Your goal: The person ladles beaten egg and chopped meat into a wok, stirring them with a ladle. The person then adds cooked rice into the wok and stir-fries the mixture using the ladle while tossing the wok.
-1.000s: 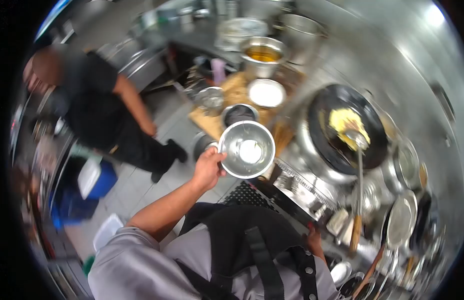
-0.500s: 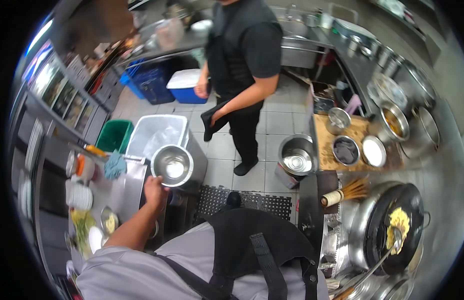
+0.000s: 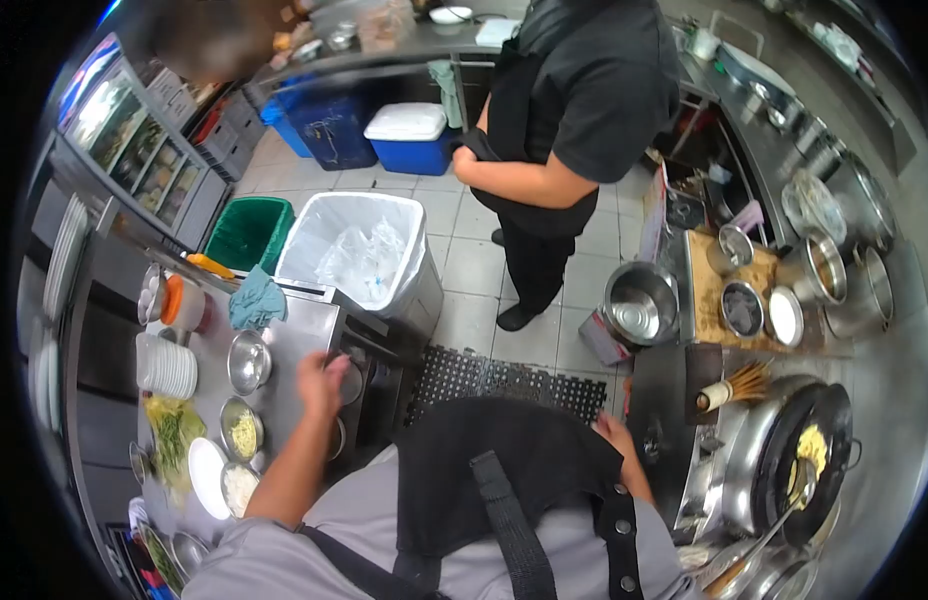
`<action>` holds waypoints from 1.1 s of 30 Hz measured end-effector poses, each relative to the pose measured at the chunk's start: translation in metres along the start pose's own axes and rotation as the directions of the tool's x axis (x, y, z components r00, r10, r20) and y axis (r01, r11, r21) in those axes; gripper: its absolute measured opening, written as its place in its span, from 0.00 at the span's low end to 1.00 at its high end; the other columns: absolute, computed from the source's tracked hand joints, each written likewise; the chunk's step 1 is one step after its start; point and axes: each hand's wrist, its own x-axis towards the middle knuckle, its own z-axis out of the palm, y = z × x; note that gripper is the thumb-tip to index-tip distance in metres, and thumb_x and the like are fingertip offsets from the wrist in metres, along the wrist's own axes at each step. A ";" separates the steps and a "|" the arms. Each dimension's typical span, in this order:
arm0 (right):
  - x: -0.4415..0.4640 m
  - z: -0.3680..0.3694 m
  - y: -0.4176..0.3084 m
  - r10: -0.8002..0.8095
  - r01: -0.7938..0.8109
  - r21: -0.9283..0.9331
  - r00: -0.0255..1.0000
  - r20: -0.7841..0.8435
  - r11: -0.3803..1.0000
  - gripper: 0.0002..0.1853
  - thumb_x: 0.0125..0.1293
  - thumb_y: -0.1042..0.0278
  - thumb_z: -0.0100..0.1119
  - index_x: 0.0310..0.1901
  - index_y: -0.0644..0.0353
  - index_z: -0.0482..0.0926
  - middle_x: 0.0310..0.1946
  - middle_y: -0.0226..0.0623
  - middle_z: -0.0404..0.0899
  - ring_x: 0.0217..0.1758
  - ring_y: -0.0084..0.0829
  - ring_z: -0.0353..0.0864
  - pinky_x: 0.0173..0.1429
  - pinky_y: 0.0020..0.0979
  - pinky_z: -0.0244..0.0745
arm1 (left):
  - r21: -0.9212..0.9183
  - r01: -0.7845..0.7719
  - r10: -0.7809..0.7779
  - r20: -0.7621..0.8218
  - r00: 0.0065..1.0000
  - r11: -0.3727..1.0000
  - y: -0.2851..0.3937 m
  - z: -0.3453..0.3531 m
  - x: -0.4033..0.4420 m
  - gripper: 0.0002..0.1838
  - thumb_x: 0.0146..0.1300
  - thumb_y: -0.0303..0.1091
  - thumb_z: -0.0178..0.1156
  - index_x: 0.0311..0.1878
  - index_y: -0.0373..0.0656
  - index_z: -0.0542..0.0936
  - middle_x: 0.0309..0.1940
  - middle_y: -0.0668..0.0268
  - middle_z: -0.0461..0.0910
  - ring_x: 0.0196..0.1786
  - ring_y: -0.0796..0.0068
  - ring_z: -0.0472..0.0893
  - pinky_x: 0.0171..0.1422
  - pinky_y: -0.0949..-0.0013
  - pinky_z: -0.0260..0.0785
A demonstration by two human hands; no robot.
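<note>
My left hand (image 3: 322, 385), smeared by motion, hovers by the inner edge of the steel counter on the left. Its fingers look parted, with nothing seen in them. A small metal bowl (image 3: 249, 362) sits on that counter, apart from the hand. Close by are a bowl of yellow shreds (image 3: 242, 432), a bowl of white food (image 3: 240, 488) and a white oval plate (image 3: 208, 476). My right hand (image 3: 616, 437) shows partly beside my apron, near the stove edge; its visible fingers seem loosely stretched. In the wok (image 3: 834, 470) on the right lie yellow food (image 3: 810, 445) and a ladle (image 3: 804, 484).
A co-worker in black (image 3: 574, 130) stands ahead on the tiles. A lined white bin (image 3: 404, 215) and a green bin (image 3: 249, 235) stand beyond the left counter. A large pot (image 3: 639, 305) and a bamboo brush (image 3: 734, 388) are on the right. A perforated mat (image 3: 504, 382) covers the floor.
My left hand has let go of the metal bowl, which now rests on the left counter. My right hand has come into view. The co-worker appears farther right.
</note>
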 end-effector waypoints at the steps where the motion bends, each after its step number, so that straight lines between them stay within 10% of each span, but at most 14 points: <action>1: 0.030 0.011 -0.025 -0.142 0.138 0.107 0.989 0.033 0.985 0.33 0.75 0.59 0.64 0.76 0.65 0.68 0.68 0.49 0.78 0.68 0.38 0.80 0.70 0.38 0.74 | 0.159 0.022 -0.045 0.142 0.989 0.987 0.009 0.060 -0.024 0.19 0.78 0.40 0.57 0.61 0.34 0.74 0.55 0.56 0.77 0.51 0.52 0.87 0.53 0.59 0.84; 3: 0.086 0.032 -0.083 -0.212 0.212 0.025 0.950 0.231 0.977 0.37 0.78 0.59 0.60 0.81 0.65 0.57 0.78 0.50 0.65 0.82 0.40 0.64 0.81 0.35 0.61 | 0.347 -0.097 -0.070 0.439 0.896 0.933 -0.014 0.133 -0.041 0.20 0.78 0.41 0.57 0.66 0.39 0.76 0.62 0.56 0.76 0.60 0.62 0.84 0.57 0.64 0.81; 4: 0.095 0.046 -0.126 -0.264 0.270 0.000 0.942 0.207 0.963 0.38 0.78 0.55 0.60 0.81 0.64 0.58 0.79 0.52 0.63 0.80 0.42 0.66 0.79 0.37 0.63 | 0.588 -0.405 0.009 0.560 0.828 0.700 -0.034 0.160 -0.038 0.24 0.79 0.41 0.56 0.71 0.38 0.73 0.65 0.55 0.76 0.66 0.64 0.80 0.64 0.64 0.77; 8: 0.103 0.086 -0.219 -0.470 0.477 -0.093 0.878 0.087 0.874 0.40 0.78 0.52 0.58 0.81 0.65 0.55 0.81 0.55 0.57 0.82 0.47 0.63 0.81 0.38 0.61 | 0.378 -0.265 -0.100 0.718 0.689 0.887 -0.036 0.269 -0.084 0.36 0.79 0.45 0.56 0.79 0.32 0.60 0.77 0.40 0.64 0.82 0.54 0.63 0.83 0.58 0.55; 11: 0.113 0.095 -0.257 -0.550 0.546 0.097 0.835 0.016 0.832 0.38 0.80 0.54 0.55 0.81 0.68 0.54 0.81 0.56 0.57 0.85 0.46 0.57 0.82 0.37 0.58 | 0.213 -0.422 0.059 0.837 0.544 0.881 -0.026 0.315 -0.087 0.39 0.80 0.48 0.55 0.81 0.29 0.57 0.79 0.39 0.60 0.83 0.52 0.60 0.84 0.57 0.53; 14: 0.162 0.095 -0.273 -0.446 0.456 0.059 0.885 -0.137 0.888 0.36 0.81 0.56 0.52 0.81 0.67 0.54 0.81 0.56 0.58 0.84 0.46 0.59 0.82 0.36 0.58 | 0.410 -0.498 -0.037 0.798 0.602 0.764 -0.049 0.359 -0.062 0.37 0.81 0.45 0.54 0.82 0.31 0.56 0.79 0.48 0.65 0.82 0.58 0.64 0.83 0.60 0.55; 16: 0.164 0.087 -0.279 -0.507 0.475 -0.197 0.844 -0.175 0.858 0.36 0.82 0.54 0.51 0.81 0.67 0.55 0.80 0.57 0.60 0.83 0.43 0.62 0.83 0.38 0.58 | 0.343 -0.556 0.009 0.845 0.534 0.757 -0.036 0.353 -0.068 0.37 0.81 0.45 0.54 0.82 0.32 0.56 0.78 0.48 0.65 0.81 0.59 0.65 0.83 0.61 0.56; 18: 0.128 0.083 -0.265 -0.485 0.484 -0.050 0.857 -0.174 0.874 0.34 0.82 0.54 0.51 0.80 0.66 0.58 0.78 0.56 0.63 0.82 0.44 0.64 0.82 0.38 0.59 | 0.292 -0.464 -0.064 0.892 0.447 0.836 -0.025 0.323 -0.080 0.41 0.80 0.53 0.53 0.81 0.30 0.57 0.79 0.41 0.61 0.81 0.50 0.63 0.83 0.60 0.55; 20: 0.102 0.087 -0.211 -0.403 0.411 0.043 0.906 -0.131 0.911 0.34 0.80 0.53 0.53 0.78 0.67 0.62 0.74 0.57 0.69 0.78 0.49 0.70 0.80 0.39 0.63 | 0.316 -0.428 -0.119 0.896 0.427 0.847 -0.048 0.279 -0.068 0.35 0.80 0.48 0.56 0.79 0.34 0.63 0.72 0.48 0.72 0.74 0.63 0.73 0.79 0.64 0.61; 23: 0.071 0.103 -0.098 -0.061 0.070 -0.288 0.997 0.040 0.955 0.34 0.74 0.50 0.60 0.71 0.70 0.71 0.67 0.61 0.77 0.72 0.53 0.76 0.75 0.43 0.70 | 0.709 -0.544 -0.517 0.703 0.489 0.449 -0.086 0.191 -0.032 0.28 0.76 0.51 0.60 0.65 0.36 0.78 0.48 0.44 0.85 0.55 0.51 0.85 0.63 0.56 0.74; 24: 0.065 0.107 -0.025 -0.113 0.183 -0.366 0.972 0.204 0.912 0.29 0.75 0.54 0.59 0.67 0.70 0.74 0.65 0.59 0.78 0.69 0.53 0.78 0.73 0.43 0.71 | 0.604 -0.709 -0.481 0.773 0.413 0.363 -0.121 0.145 -0.014 0.24 0.75 0.49 0.59 0.59 0.35 0.81 0.45 0.46 0.86 0.50 0.51 0.87 0.58 0.56 0.76; 25: 0.046 0.119 0.063 -0.457 0.496 -0.123 0.853 0.251 0.859 0.22 0.76 0.60 0.55 0.64 0.64 0.78 0.62 0.55 0.81 0.66 0.52 0.81 0.71 0.42 0.73 | 0.357 -0.718 -0.421 0.902 0.097 0.598 -0.178 0.082 0.030 0.23 0.75 0.49 0.59 0.54 0.36 0.83 0.45 0.49 0.87 0.49 0.57 0.87 0.55 0.57 0.77; 29: -0.053 0.092 0.135 0.099 -0.069 -0.267 0.990 0.101 0.961 0.21 0.76 0.61 0.54 0.64 0.63 0.78 0.62 0.55 0.82 0.66 0.52 0.81 0.71 0.42 0.74 | 0.437 -0.643 -0.506 0.858 0.088 0.629 -0.161 0.042 0.025 0.22 0.76 0.49 0.59 0.53 0.36 0.83 0.44 0.51 0.87 0.47 0.62 0.87 0.55 0.59 0.77; 33: -0.106 0.079 0.151 0.315 -0.326 -0.197 0.945 -0.085 0.925 0.21 0.76 0.61 0.54 0.64 0.62 0.79 0.62 0.54 0.82 0.66 0.52 0.81 0.70 0.42 0.74 | 0.401 -0.608 -0.450 0.889 0.080 0.685 -0.141 0.096 0.020 0.22 0.76 0.48 0.58 0.53 0.36 0.83 0.44 0.54 0.87 0.46 0.66 0.87 0.54 0.61 0.77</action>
